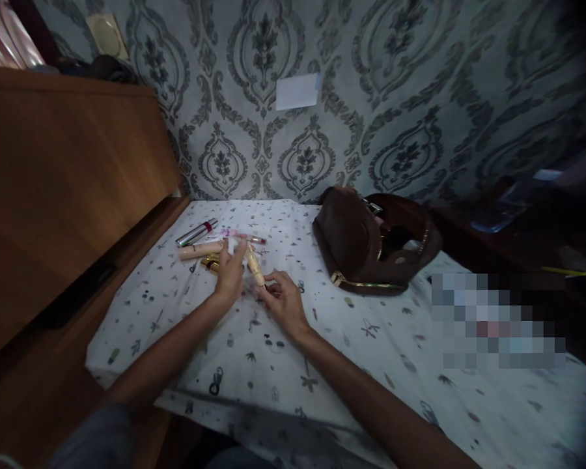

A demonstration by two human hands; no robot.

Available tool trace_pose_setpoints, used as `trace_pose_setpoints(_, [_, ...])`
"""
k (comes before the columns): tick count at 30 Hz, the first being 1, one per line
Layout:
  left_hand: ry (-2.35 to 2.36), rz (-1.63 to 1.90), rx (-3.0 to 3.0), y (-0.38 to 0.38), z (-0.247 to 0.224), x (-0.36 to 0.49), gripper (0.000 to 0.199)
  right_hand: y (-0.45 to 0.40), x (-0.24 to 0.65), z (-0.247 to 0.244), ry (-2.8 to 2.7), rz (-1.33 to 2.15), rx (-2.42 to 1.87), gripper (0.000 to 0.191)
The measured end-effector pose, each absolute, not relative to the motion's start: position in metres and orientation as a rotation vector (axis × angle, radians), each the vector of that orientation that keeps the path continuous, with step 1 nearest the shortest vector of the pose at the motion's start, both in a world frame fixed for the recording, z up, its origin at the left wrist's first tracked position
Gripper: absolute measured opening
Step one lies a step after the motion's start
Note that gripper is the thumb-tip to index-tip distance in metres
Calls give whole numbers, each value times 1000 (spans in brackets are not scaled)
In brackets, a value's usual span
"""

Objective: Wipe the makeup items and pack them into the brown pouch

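My right hand (pixel 287 303) pinches the lower end of a beige cosmetic tube (pixel 254 264), which tilts up and to the left. Closed around a small white wipe (pixel 233 245), my left hand (pixel 230 275) is at the tube's upper end; whether the wipe touches it I cannot tell. Beside and behind the left hand lie a longer beige tube (pixel 198 251), a silver tube with a red band (pixel 196 232), a gold tube (pixel 209 263) and a slim pink tube with a red end (pixel 256 240). My left fingers partly hide some of these.
An unzipped brown bag (pixel 351 241) stands on the patterned white cloth (pixel 332 365) to the right. Wooden furniture (pixel 73 189) rises at the left edge. The patterned wall (pixel 254 150) closes off the back. A blurred-out patch covers something at the right.
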State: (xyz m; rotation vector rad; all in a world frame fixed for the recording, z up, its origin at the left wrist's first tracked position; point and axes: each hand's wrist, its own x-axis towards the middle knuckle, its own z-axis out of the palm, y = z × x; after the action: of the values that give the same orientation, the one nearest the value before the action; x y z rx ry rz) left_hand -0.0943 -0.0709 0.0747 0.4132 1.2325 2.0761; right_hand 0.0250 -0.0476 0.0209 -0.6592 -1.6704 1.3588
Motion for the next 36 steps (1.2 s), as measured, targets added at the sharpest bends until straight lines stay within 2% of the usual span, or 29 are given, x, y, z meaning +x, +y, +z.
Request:
trace_pose_setpoints(3, [1193, 2132, 420, -71, 85, -102, 45, -48, 26, 24, -1635, 1453, -617, 22])
trace_pose_setpoints(9, [915, 1835, 601, -81, 78, -101, 48, -46, 24, 30, -1316, 2208, -491, 36])
trace_pose_setpoints(12, [901, 1702, 662, -83, 72, -98, 51, -49, 23, 31, -1174, 2375, -469, 41])
trace_pose_setpoints(20, [1011, 1981, 495, -74, 65, -107, 49, -53, 19, 28, -1195, 2197, -607, 42])
trace_pose_setpoints(27, [1116, 1619, 772, -84, 54, -91, 59, -46, 22, 31, -1105, 2168, -607, 40])
trace_pose_setpoints(33, [1074, 1934, 546, -79, 75, -116, 52, -51, 24, 28, -1391, 2244, -603, 36])
trace_pose_setpoints(36, [1002, 1983, 454, -77, 81, -129, 48, -53, 23, 25, -1440, 2230, -602, 39])
